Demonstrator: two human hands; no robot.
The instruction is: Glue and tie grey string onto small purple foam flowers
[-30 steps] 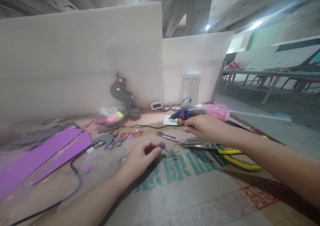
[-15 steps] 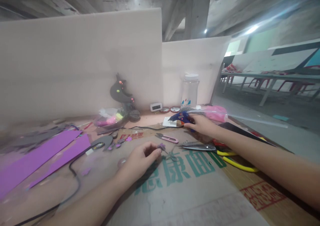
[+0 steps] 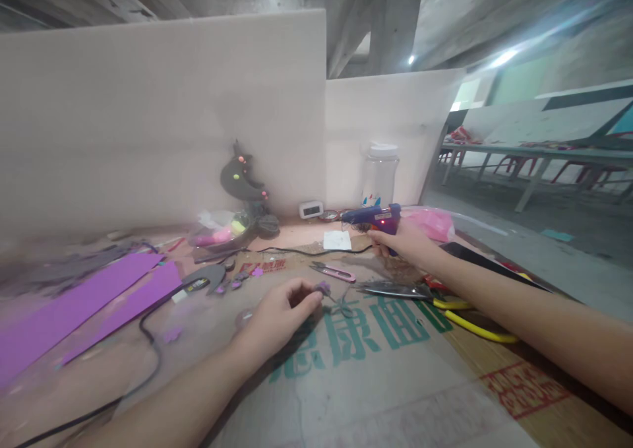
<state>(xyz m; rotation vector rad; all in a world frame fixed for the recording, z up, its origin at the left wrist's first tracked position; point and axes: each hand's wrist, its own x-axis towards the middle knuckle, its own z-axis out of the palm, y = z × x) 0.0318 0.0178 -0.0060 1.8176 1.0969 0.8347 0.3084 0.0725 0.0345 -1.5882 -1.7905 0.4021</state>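
My right hand (image 3: 393, 240) is wrapped round the handle of a blue glue gun (image 3: 373, 218), held up at the back of the table with its nozzle to the left and a small red light showing. Over the cardboard (image 3: 346, 382), my left hand (image 3: 289, 306) pinches a small purple flower (image 3: 324, 288) between thumb and fingers. A thin grey-green looped piece (image 3: 342, 308) hangs or lies just right of the flower; whether they are joined I cannot tell. Beyond the hands lie pink thread snips (image 3: 336, 272) and scissors with yellow handles (image 3: 395, 291).
Purple sheets (image 3: 84, 303) lie at the left, near a black cable (image 3: 148, 342). At the back are a dark moon-shaped ornament (image 3: 240, 181), a bag of coloured pieces (image 3: 220, 235), a small white clock (image 3: 311, 210), a clear jar (image 3: 380, 174) and a white card (image 3: 337, 240).
My right hand has lifted the glue gun off the white card and brought it slightly right and up, its nozzle now level. My left hand stays at the flower.
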